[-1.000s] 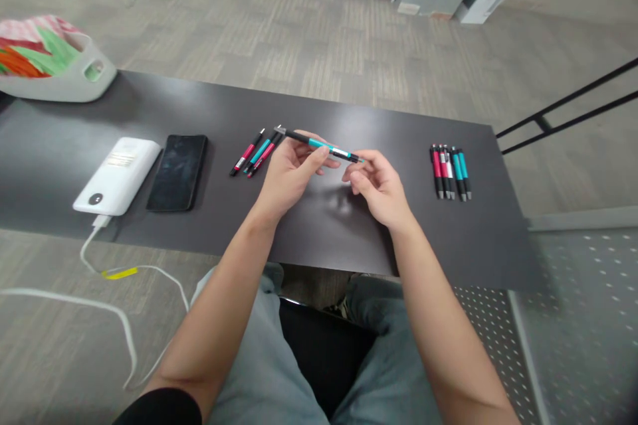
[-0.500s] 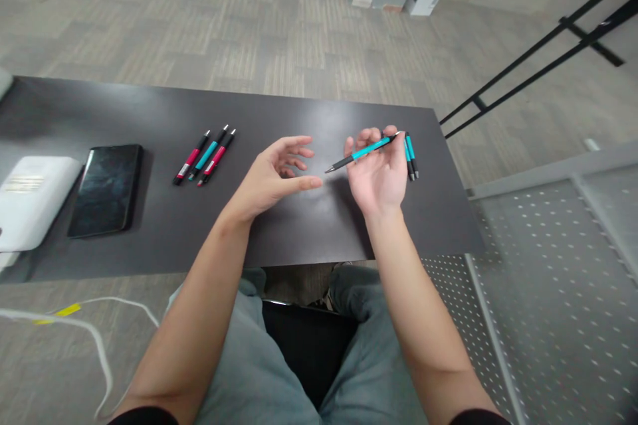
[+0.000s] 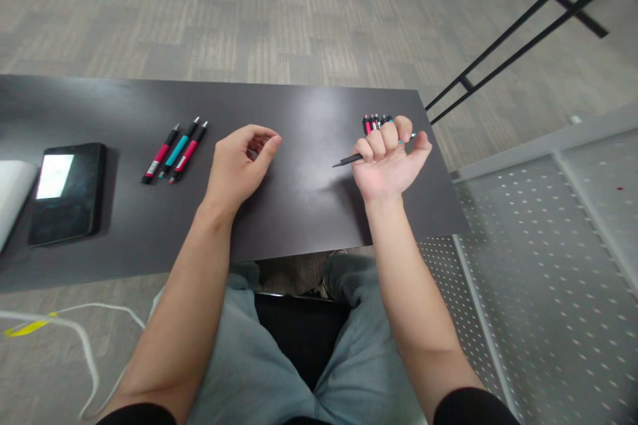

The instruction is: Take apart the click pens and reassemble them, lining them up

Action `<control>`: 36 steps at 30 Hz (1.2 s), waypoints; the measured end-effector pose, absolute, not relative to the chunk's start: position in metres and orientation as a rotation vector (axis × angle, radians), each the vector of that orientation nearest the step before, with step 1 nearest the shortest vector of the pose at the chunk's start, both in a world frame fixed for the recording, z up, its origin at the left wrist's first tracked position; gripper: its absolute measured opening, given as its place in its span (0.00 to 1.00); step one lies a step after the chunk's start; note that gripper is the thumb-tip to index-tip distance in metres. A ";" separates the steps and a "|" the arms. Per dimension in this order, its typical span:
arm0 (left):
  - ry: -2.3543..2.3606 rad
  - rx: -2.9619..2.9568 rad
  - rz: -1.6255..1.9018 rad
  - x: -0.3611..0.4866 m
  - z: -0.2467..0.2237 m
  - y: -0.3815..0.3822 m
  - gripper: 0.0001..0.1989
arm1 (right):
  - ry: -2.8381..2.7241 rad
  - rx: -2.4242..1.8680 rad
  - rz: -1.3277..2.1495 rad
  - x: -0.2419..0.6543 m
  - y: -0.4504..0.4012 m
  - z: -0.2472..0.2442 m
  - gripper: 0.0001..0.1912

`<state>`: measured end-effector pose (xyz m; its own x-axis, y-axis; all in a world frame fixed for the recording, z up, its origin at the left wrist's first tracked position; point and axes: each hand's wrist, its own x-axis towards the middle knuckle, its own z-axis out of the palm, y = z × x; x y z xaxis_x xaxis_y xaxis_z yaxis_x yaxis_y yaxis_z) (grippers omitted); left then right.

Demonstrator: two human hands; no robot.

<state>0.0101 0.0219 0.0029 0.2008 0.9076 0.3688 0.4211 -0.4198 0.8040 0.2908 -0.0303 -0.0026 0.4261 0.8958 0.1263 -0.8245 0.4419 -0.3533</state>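
Note:
My right hand [image 3: 386, 166], palm turned up, has its fingers curled around a teal pen with a dark grip [image 3: 349, 160]. The pen's metal tip points left, and its other end shows in part beyond my fingers; the thumb is held out to the side. Behind that hand lies a row of several red and teal pens [image 3: 369, 123], partly hidden by the fingers. My left hand [image 3: 236, 163] is loosely closed over the table, its thumb by the index finger and nothing seen inside. To its left lie three pens side by side, a teal pen [image 3: 180, 151] between two red ones.
The dark table [image 3: 299, 212] stretches across in front of me. A black phone-like device [image 3: 70, 202] rests at the left, beside a white object [image 3: 12, 196]. White cables [image 3: 84, 339] hang at lower left. A perforated metal panel [image 3: 548, 246] stands beyond the table's right end.
My right fingers have folded over the teal pen, which lay across the open fingers before. The left hand has drawn away to the left and curled its fingers. The view has shifted slightly right.

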 end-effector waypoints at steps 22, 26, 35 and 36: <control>1.104 1.954 1.085 0.013 0.005 0.016 0.15 | -0.637 -0.594 1.170 0.243 -0.045 0.027 0.32; 0.994 1.969 1.015 0.015 0.009 0.012 0.17 | -0.619 -0.658 1.210 0.237 -0.044 0.027 0.34; 0.797 2.052 0.906 0.018 0.014 0.010 0.27 | -0.667 -0.477 1.199 0.233 -0.044 0.023 0.33; 0.794 2.051 0.900 0.018 0.014 0.010 0.30 | -0.662 -0.481 1.187 0.232 -0.044 0.023 0.33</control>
<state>0.0185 0.0102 0.0136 0.5605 0.7590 0.3313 0.2341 -0.5289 0.8158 0.2323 -0.0436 0.0232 0.2256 0.9499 0.2164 -0.6828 0.3126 -0.6603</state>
